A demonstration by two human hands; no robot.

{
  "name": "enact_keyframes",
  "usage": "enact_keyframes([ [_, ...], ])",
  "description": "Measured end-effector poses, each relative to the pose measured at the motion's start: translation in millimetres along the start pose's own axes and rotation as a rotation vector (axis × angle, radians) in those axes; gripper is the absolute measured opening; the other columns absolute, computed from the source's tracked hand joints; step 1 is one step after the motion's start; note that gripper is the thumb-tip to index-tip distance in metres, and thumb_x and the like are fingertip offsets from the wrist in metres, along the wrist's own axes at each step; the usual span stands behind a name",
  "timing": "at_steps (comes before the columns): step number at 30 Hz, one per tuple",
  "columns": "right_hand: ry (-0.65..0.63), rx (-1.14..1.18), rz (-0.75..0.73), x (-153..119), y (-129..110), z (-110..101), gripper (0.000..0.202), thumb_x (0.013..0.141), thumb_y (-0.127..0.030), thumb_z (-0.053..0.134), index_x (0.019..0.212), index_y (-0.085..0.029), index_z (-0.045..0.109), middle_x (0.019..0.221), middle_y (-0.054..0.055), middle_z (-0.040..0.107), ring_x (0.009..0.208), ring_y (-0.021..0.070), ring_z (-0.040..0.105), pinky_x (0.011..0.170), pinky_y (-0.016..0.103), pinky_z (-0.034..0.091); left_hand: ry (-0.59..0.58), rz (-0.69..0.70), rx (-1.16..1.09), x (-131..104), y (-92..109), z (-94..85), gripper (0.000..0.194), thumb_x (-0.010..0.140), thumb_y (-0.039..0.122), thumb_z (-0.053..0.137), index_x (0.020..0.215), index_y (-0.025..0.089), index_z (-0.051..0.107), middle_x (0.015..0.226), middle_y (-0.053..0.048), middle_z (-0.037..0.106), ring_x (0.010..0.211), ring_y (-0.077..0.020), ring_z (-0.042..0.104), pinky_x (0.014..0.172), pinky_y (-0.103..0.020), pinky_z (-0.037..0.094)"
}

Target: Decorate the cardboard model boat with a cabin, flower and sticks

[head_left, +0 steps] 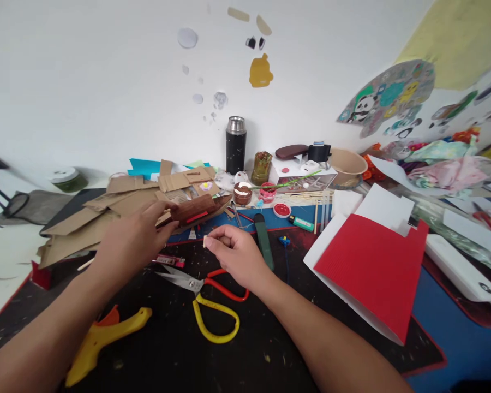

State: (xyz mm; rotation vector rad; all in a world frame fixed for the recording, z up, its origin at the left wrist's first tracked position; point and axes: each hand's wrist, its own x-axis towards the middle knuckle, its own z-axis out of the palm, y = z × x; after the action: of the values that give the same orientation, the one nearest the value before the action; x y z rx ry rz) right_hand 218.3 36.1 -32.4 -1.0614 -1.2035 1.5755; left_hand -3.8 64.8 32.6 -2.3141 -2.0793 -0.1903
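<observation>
My left hand (141, 232) is at the near end of a brown boat-shaped model (194, 210), its thumb and fingers closed around that end. The model has a rounded brown top and a small red strip on its side. To the right, my right hand (239, 254) pinches a tiny whitish piece (205, 241) between thumb and fingertips. Below the hands lie open scissors (194, 285) with one red and one yellow handle. A yellow glue gun-like tool (106, 341) rests partly behind my left forearm. A dark green cutter (263, 243) lies beyond my right hand.
Cardboard scraps (123, 199) are piled at the left. A black flask (236, 147), paint pots (242, 194) and a green lighter (301, 223) stand or lie toward the wall. Red corrugated sheet (372, 267), a white device (460, 267) and a beige bowl (347, 165) are at the right.
</observation>
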Motion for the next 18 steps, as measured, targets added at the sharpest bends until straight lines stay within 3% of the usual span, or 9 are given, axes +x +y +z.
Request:
enact_keyframes([
  [8,-0.011,-0.016,-0.026,-2.8,-4.5,-0.8,0.025,0.096,-0.045,0.080,0.095,-0.022,0.070,0.065,-0.007,0.052,0.055,0.0117,0.041,0.051,0.025,0.031,0.061,-0.014,-0.273,1.5,-2.6,-6.1,0.040,0.102,0.045,0.058,0.131,0.021,0.073,0.112,-0.009,0.081,0.087,-0.0276,0.068,0.075,-0.034,0.041],
  [11,0.004,-0.036,-0.033,-3.2,-4.5,0.1,0.024,0.095,-0.045,0.079,0.095,-0.022,0.071,0.067,-0.007,0.053,0.057,0.0117,0.041,0.051,0.025,0.031,0.091,-0.045,-0.388,1.7,-2.8,-10.8,0.045,0.096,0.050,0.061,0.127,0.020,0.075,0.093,-0.003,0.073,0.078,-0.0239,0.061,0.071,-0.033,0.039],
  [15,0.026,-0.057,-0.068,-2.8,-4.5,-0.1,0.025,0.095,-0.046,0.078,0.095,-0.023,0.070,0.065,-0.007,0.051,0.056,0.0123,0.040,0.052,0.026,0.030,0.109,-0.108,-0.491,0.8,-6.1,-15.9,0.048,0.093,0.057,0.065,0.125,0.022,0.077,0.062,0.008,0.048,0.060,-0.0191,0.049,0.062,-0.031,0.030],
  [18,0.044,-0.066,-0.111,-3.8,-7.6,-0.8,0.025,0.095,-0.047,0.078,0.094,-0.023,0.069,0.064,-0.008,0.049,0.056,0.0126,0.039,0.053,0.027,0.029,0.096,-0.141,-0.570,0.6,-7.7,-18.1,0.054,0.091,0.061,0.067,0.125,0.020,0.077,0.058,0.008,0.052,0.058,-0.0183,0.051,0.061,-0.030,0.034],
])
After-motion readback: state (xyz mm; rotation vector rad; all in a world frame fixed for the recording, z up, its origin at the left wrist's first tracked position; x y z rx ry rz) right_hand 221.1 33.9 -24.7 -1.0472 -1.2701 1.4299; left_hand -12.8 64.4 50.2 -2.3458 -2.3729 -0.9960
